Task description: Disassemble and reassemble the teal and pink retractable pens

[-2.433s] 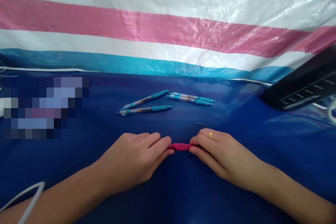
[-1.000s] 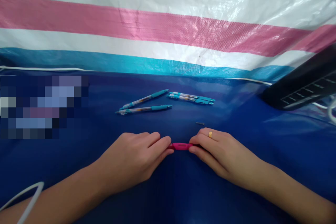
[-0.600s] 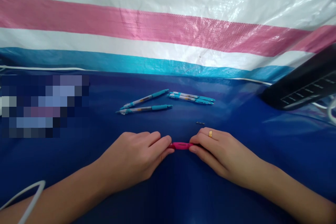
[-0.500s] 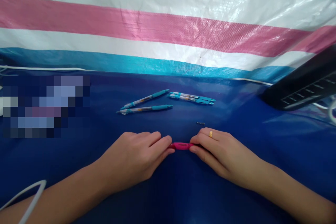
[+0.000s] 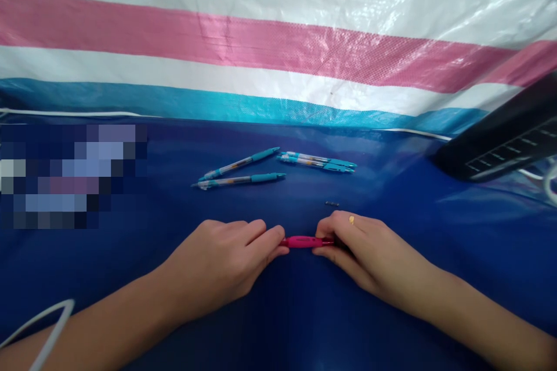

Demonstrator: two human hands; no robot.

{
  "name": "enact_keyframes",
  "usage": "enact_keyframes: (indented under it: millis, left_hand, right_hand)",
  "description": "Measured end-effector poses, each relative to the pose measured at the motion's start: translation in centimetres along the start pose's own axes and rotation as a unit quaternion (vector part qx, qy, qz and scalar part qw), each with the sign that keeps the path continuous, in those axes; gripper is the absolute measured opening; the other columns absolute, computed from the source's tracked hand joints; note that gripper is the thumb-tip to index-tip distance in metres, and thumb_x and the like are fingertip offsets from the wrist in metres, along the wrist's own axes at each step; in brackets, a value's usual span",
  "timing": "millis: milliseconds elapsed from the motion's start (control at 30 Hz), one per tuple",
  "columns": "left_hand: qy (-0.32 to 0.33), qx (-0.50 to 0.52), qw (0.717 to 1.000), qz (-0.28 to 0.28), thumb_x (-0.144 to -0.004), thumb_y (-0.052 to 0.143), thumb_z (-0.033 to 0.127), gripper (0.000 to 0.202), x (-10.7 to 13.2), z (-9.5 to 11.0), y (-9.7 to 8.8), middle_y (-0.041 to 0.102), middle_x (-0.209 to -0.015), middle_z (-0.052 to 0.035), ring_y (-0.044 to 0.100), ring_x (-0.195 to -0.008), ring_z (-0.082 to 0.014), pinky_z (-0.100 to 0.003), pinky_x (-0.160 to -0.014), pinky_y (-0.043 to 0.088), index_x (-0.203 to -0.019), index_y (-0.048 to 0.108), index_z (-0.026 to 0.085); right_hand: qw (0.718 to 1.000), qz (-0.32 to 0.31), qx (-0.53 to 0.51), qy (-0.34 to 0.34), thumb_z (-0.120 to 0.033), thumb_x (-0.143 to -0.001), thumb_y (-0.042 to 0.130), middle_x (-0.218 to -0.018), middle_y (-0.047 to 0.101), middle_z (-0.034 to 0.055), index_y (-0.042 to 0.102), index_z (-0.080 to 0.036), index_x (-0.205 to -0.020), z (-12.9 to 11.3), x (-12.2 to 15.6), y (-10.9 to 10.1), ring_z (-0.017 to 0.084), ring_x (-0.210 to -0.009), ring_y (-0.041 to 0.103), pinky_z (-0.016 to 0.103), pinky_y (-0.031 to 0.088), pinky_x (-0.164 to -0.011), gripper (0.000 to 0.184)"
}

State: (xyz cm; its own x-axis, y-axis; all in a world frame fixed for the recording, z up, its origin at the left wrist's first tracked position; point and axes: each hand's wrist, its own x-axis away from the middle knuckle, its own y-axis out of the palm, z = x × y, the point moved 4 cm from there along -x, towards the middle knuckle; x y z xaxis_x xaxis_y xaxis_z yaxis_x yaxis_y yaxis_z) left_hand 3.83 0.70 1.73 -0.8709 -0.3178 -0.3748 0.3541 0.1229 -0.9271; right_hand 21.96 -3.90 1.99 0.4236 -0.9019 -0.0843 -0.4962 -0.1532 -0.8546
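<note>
A pink pen point(image 5: 303, 242) lies level between my two hands, low over the blue table. My left hand point(image 5: 239, 255) is closed round its left end, with thumb and forefinger pinching it and the end hidden. At the other end, my right hand point(image 5: 357, 249), a gold ring on one finger, is closed with the thumb in front of the pen and the fingers behind. The dark red right section shows between that thumb and forefinger. Just beyond the right hand is a small dark metal piece point(image 5: 332, 204), which looks like a spring.
Two blue pens, an upper one point(image 5: 239, 164) and a lower one point(image 5: 241, 181), lie left of centre. More blue pens point(image 5: 317, 162) lie together at their right. A black object point(image 5: 500, 127) leans in at the right. A striped sheet point(image 5: 261, 40) hangs behind; a white cable point(image 5: 61, 324) crosses my left forearm.
My right thumb and fingers have parted slightly and shifted, so more of the pen's right section shows. The left hand keeps its pinch almost unmoved.
</note>
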Motion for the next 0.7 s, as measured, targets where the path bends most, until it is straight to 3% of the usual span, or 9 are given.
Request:
enact_keyframes:
  millis: [167, 300, 500, 700]
  left_hand:
    - [-0.01, 0.014, 1.0, 0.009, -0.104, 0.031, 0.026, 0.032, -0.27, -0.02, -0.15, 0.058, -0.062, 0.0026, 0.058, -0.048, -0.0118, -0.024, -0.039, 0.031, -0.092, 0.06, 0.016]
    - [-0.011, 0.019, 1.0, 0.007, -0.103, 0.033, 0.027, 0.03, -0.24, -0.08, 0.08, 0.059, -0.062, 0.0026, 0.059, -0.049, -0.0125, -0.024, -0.04, 0.032, -0.093, 0.06, 0.016]
    - [-0.014, 0.019, 1.0, 0.003, -0.103, 0.034, 0.027, 0.031, -0.07, -0.19, 0.1, 0.059, -0.063, 0.0023, 0.06, -0.049, -0.0133, -0.026, -0.039, 0.032, -0.094, 0.061, 0.016]
    - [-0.018, 0.018, 1.0, -0.001, -0.103, 0.033, 0.028, 0.032, -0.21, -0.07, -0.09, 0.059, -0.063, 0.0022, 0.06, -0.049, -0.0132, -0.026, -0.039, 0.033, -0.094, 0.062, 0.017]
  right_hand:
    - [1.0, 0.008, 0.012, 0.017, -0.027, -0.095, 0.051, -0.085, 0.065, 0.0028, 0.056, -0.019, -0.099, 0.13, 0.01, -0.15, 0.017, -0.075, 0.062, 0.027, 0.047, -0.063, 0.01]
    - [0.998, 0.009, 0.053, -0.031, -0.027, -0.102, 0.037, -0.08, 0.063, 0.0042, 0.06, -0.018, -0.097, -0.11, -0.06, 0.02, 0.018, -0.072, 0.06, 0.03, 0.046, -0.065, 0.025]
    - [1.0, 0.004, 0.025, -0.005, -0.024, -0.097, 0.049, -0.082, 0.062, 0.0027, 0.057, -0.018, -0.095, 0.02, -0.09, 0.04, 0.018, -0.074, 0.059, 0.028, 0.046, -0.063, 0.01]
    - [0.999, -0.002, 0.04, -0.011, -0.026, -0.099, 0.044, -0.086, 0.062, 0.0049, 0.059, -0.017, -0.097, -0.15, -0.09, 0.06, 0.02, -0.078, 0.059, 0.033, 0.048, -0.069, 0.017]
